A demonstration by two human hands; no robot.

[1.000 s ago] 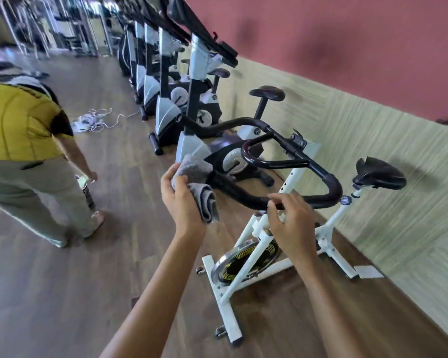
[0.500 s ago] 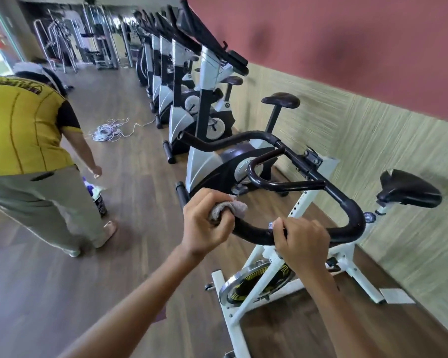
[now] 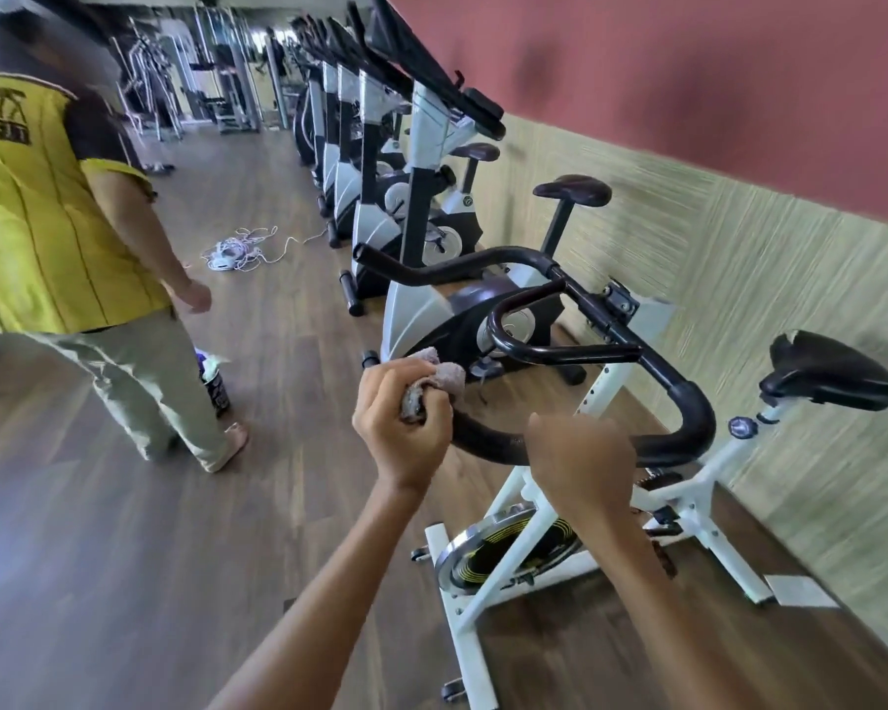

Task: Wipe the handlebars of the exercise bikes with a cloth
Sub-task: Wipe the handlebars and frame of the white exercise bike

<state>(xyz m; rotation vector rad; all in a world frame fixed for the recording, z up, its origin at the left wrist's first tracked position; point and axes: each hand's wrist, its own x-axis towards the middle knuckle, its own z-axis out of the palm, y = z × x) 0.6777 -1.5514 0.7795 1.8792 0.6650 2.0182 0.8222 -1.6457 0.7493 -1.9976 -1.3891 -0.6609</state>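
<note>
A white-framed exercise bike point(image 3: 513, 509) stands right in front of me, with black looped handlebars point(image 3: 688, 402). My left hand point(image 3: 401, 427) grips a grey cloth point(image 3: 431, 381) wrapped round the near end of the handlebar's left bar. My right hand point(image 3: 580, 463) is curled round the near padded part of the same bar, a little to the right of the left hand. The bar under both hands is hidden.
A row of grey and black exercise bikes point(image 3: 421, 238) runs along the wall behind this one. A person in a yellow shirt point(image 3: 42, 207) stands on the left, with a spray bottle point(image 3: 216, 381) on the floor by their foot. White cables point(image 3: 237, 251) lie on the wooden floor.
My left hand brought the cloth from the air beside the bike onto the handlebar's near end and closed round it. My right hand kept its hold on the bar.
</note>
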